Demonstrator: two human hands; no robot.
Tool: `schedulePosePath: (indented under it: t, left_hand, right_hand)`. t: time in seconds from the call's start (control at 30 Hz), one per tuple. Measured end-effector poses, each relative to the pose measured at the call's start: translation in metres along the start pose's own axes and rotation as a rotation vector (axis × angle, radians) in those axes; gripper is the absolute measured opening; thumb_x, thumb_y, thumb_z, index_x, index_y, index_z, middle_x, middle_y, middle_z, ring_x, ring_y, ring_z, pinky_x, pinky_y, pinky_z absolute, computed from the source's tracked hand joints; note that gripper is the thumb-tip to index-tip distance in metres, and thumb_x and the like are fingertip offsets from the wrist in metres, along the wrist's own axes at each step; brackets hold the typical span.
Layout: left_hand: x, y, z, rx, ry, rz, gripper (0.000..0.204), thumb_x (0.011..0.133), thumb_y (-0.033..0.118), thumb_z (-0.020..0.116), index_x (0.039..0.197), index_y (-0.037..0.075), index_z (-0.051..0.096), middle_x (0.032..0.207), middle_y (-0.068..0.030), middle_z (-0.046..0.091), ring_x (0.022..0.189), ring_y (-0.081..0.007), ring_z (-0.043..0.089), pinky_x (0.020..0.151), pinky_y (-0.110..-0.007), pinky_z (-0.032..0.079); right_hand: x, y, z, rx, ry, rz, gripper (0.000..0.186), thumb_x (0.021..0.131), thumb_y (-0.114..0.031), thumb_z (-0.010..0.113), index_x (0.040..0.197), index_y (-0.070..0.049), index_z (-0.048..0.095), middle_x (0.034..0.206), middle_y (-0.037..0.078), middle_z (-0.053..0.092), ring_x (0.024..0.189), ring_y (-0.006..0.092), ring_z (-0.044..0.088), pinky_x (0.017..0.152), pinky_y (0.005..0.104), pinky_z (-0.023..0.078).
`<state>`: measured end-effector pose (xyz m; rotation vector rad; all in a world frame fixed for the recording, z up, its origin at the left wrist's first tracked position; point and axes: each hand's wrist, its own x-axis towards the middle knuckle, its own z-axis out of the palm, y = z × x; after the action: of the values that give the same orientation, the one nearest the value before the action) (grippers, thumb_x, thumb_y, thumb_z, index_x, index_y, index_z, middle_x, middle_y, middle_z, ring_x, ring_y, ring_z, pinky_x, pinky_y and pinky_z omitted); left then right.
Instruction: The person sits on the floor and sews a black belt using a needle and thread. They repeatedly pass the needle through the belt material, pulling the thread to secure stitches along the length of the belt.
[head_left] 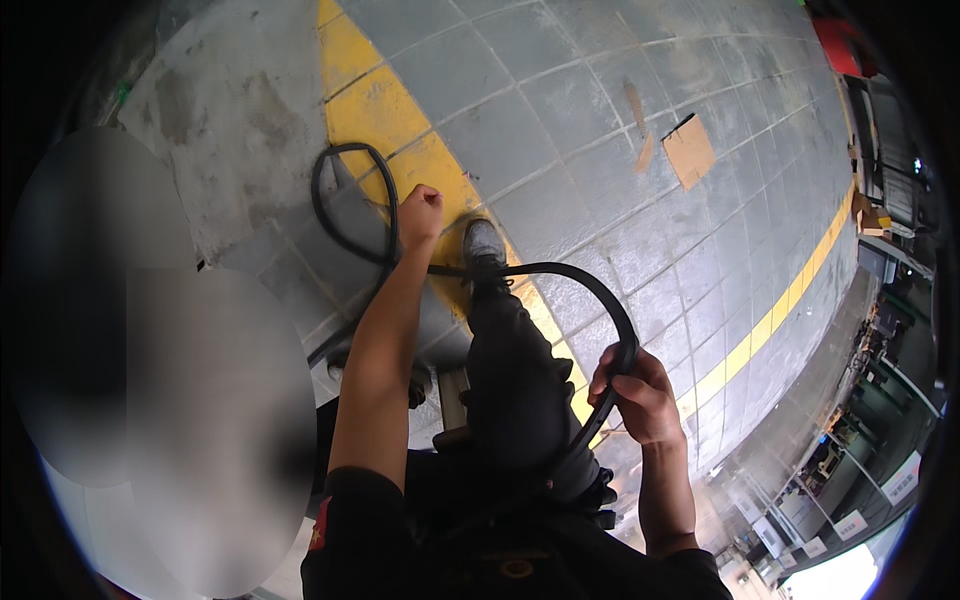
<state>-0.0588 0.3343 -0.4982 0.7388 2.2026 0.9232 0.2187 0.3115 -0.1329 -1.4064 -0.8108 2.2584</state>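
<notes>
View from the head of a person looking down at their own body, arms and a tiled floor [590,120].

A long black strip [548,267], bendable and about as thick as a cable, runs across the middle of the scene. At the left it makes a tall loop that lies over a broad yellow band [375,105] and the pale, stained ground [225,110] beside it. From there it passes by the left forearm [385,350], crosses in front of the ankle above a dark shoe [484,240], and arcs to the right before bending back toward the lap.

The right hand [643,395] is grasping the strip at the lower end of this arc, with the thumb and fingers wrapped around it. The left hand [421,212] is clenched into a fist just beside the right side of the loop; whether anything is inside it cannot be seen.

The person wears black short sleeves and dark trousers [515,390], with one leg stretched forward between the arms.

Farther off to the upper right, a square piece of brown cardboard [689,152] lies on the tiles near two narrow brown scraps [635,108]. A second yellow line [765,325] curves along the right. A large area at the left is blurred.
</notes>
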Motion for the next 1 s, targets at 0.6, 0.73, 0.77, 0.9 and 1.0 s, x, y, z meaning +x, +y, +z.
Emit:
schedulePosePath:
  t: [0.6, 0.73, 0.77, 0.9, 1.0]
  left_hand:
    - [0.008, -0.068, 0.028, -0.738, 0.016, -0.265, 0.013, 0.086, 0.004, 0.065, 0.095, -0.005, 0.067, 0.086, -0.0090, 0.068, 0.077, -0.0156, 0.067, 0.067, -0.026, 0.054]
    - [-0.020, -0.007, -0.026, -0.845, -0.055, -0.299, 0.015, 0.087, 0.005, 0.064, 0.098, -0.005, 0.066, 0.090, -0.0101, 0.068, 0.079, -0.0161, 0.067, 0.070, -0.027, 0.055]
    - [-0.027, 0.004, -0.036, -0.873, -0.074, -0.282, 0.016, 0.087, 0.006, 0.064, 0.099, -0.004, 0.065, 0.089, -0.0098, 0.068, 0.077, -0.0159, 0.066, 0.071, -0.027, 0.055]
    - [-0.061, 0.051, -0.078, -0.914, -0.164, -0.110, 0.013, 0.088, 0.004, 0.061, 0.098, -0.003, 0.064, 0.089, -0.0103, 0.068, 0.076, -0.0155, 0.065, 0.071, -0.026, 0.054]
    - [-0.107, 0.114, -0.124, -0.871, -0.225, 0.011, 0.012, 0.088, 0.001, 0.061, 0.098, -0.004, 0.064, 0.091, -0.0106, 0.068, 0.080, -0.0147, 0.065, 0.074, -0.026, 0.054]
  right_hand:
    - [0.021, -0.001, -0.014, 0.059, -0.017, 0.032, 0.057, 0.075, -0.010, 0.069, 0.123, 0.005, 0.044, 0.074, 0.015, 0.060, 0.062, 0.0224, 0.062, 0.054, 0.0289, 0.050]
    - [0.005, 0.003, -0.007, -0.026, -0.068, 0.065, 0.044, 0.072, -0.004, 0.067, 0.110, 0.005, 0.048, 0.080, 0.014, 0.061, 0.069, 0.0232, 0.063, 0.063, 0.0324, 0.052]
    - [-0.001, 0.004, -0.005, -0.065, -0.069, 0.088, 0.038, 0.073, -0.002, 0.066, 0.106, 0.004, 0.051, 0.080, 0.012, 0.061, 0.073, 0.0205, 0.062, 0.066, 0.0301, 0.050]
    - [-0.020, 0.015, -0.004, -0.265, -0.087, 0.116, 0.028, 0.079, -0.007, 0.070, 0.101, 0.002, 0.056, 0.083, 0.008, 0.064, 0.072, 0.0130, 0.059, 0.064, 0.0250, 0.048]
    - [-0.039, 0.014, 0.001, -0.259, -0.110, 0.154, 0.026, 0.085, -0.013, 0.067, 0.102, 0.003, 0.056, 0.084, 0.010, 0.065, 0.077, 0.0152, 0.063, 0.062, 0.0252, 0.052]
